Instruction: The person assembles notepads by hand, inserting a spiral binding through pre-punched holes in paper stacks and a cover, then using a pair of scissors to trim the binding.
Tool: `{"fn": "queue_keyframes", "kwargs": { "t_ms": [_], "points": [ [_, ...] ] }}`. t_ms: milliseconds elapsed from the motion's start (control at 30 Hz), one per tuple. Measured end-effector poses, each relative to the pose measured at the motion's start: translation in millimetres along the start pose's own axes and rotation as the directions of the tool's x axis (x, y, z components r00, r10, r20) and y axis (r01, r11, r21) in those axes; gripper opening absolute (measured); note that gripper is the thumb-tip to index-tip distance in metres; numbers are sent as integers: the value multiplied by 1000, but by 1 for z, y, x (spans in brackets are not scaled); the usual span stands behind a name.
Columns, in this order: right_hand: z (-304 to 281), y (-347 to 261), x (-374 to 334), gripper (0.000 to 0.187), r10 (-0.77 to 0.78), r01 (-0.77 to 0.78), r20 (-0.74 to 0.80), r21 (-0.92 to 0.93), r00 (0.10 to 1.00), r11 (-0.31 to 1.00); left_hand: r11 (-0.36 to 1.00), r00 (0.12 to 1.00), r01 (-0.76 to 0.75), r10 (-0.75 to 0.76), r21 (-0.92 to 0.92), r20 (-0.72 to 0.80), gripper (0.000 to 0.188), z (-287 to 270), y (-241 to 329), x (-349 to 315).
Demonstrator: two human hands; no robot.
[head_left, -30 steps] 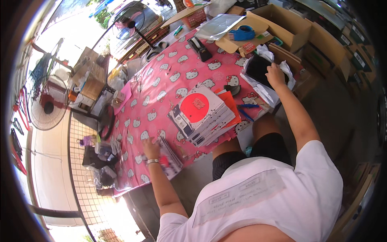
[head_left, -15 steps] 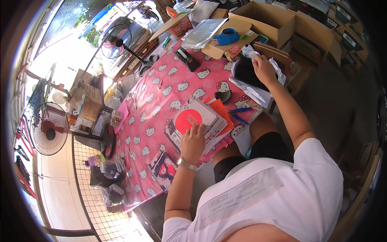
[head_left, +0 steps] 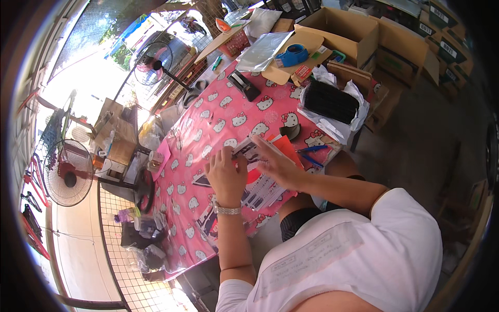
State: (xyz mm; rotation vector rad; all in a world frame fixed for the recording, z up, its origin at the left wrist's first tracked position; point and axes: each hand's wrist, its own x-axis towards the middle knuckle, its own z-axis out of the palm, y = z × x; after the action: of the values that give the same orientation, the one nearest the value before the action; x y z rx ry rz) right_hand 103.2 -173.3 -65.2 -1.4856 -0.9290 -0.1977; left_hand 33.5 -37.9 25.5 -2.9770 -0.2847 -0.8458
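Observation:
A stack of printed cards or sheets (head_left: 260, 195), white with black print and a red circle, lies on the pink tablecloth in front of me. My left hand (head_left: 226, 174) is over its left side, fingers curled and thumb bent in; what they pinch, if anything, is hidden. Across the stack's upper part reaches my right hand (head_left: 280, 167), its fingers stretched out and slightly blurred. Orange sheets (head_left: 286, 145) stick out beneath the stack. To the right, a black bundle of thin flat pieces (head_left: 331, 100) rests in crumpled white paper (head_left: 358, 112), touched by neither hand.
Blue pens (head_left: 312, 148) and a dark rounded object (head_left: 290, 132) lie right of the stack. Farther back are a black tape dispenser (head_left: 244, 87), a blue tape dispenser (head_left: 292, 55), clear plastic sleeves (head_left: 264, 51) and an open cardboard box (head_left: 338, 31). Fans (head_left: 68, 174) stand at left.
My right hand has left the black bundle and come over the printed stack. My left hand has shifted left and up, its fingers now curled. The view has tilted slightly.

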Motion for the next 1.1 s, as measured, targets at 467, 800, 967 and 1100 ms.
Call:
{"fn": "queue_keyframes", "kwargs": {
  "t_ms": [467,800,967,1100],
  "points": [
    [-49,-7,84,21,-225,230,233,6,946,973,980,980,-169,155,-107,-126,20,10,-9,-1],
    [-61,-1,106,28,-169,165,518,54,838,985,958,971,-205,174,-201,-162,16,19,-13,7],
    [-60,-1,100,18,-304,283,474,118,826,952,953,980,-183,158,-240,-117,19,16,-17,10],
    [-52,11,99,19,-440,454,333,36,834,890,953,989,-146,145,-264,-22,19,10,-16,17]
  ]
}}
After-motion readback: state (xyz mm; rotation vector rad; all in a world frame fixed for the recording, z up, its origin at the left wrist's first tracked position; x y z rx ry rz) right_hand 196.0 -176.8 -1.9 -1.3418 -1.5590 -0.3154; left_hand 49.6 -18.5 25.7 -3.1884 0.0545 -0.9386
